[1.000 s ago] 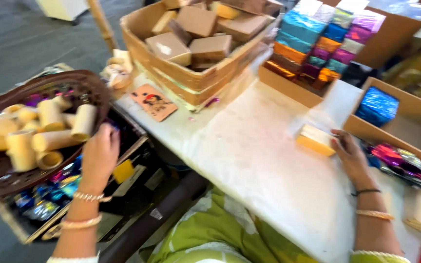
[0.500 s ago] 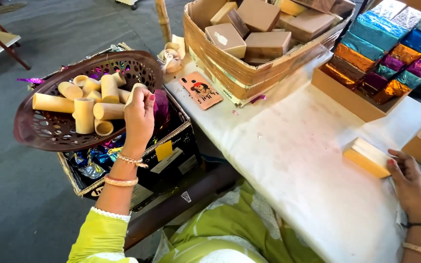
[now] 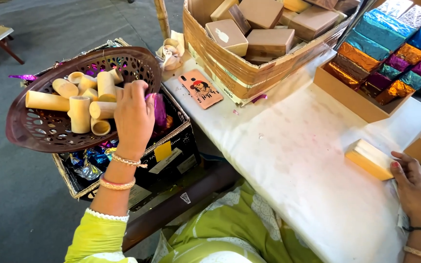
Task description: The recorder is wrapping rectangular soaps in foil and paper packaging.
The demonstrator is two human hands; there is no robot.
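Your left hand, with its lime-green sleeve, rests on a dark brown perforated basket of pale tan tubes. Right of the basket, the table is white. On the table you have an orange-and-cream block, a peach phone case and foil packs in blue, orange, purple and teal.
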